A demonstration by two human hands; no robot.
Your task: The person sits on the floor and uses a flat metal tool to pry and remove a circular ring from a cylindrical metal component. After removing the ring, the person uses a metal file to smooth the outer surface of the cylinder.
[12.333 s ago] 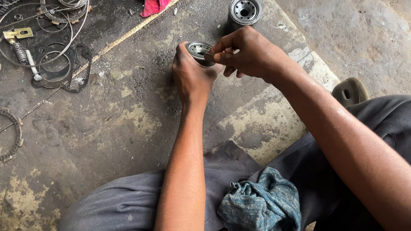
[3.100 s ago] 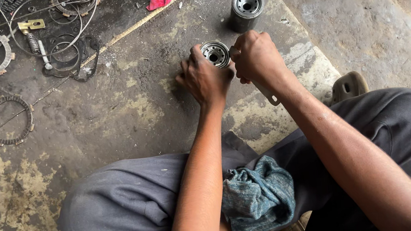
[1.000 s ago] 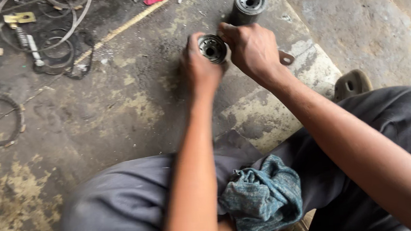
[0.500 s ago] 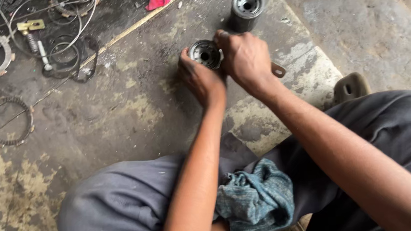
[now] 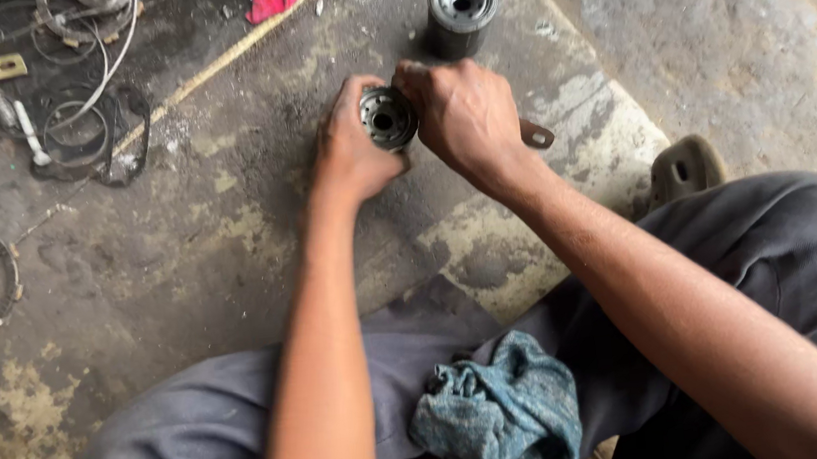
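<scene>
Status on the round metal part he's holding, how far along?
Done: nothing clearly finished. In hand: left hand grips the round metal part on the floor; right hand works its top. Left: second cylinder stands untouched behind; rag unused on lap.

Left hand (image 5: 351,155) and right hand (image 5: 462,114) hold a small round metal part (image 5: 387,118) over the dirty floor (image 5: 183,271). A blue rag (image 5: 502,420) lies on the lap.
</scene>
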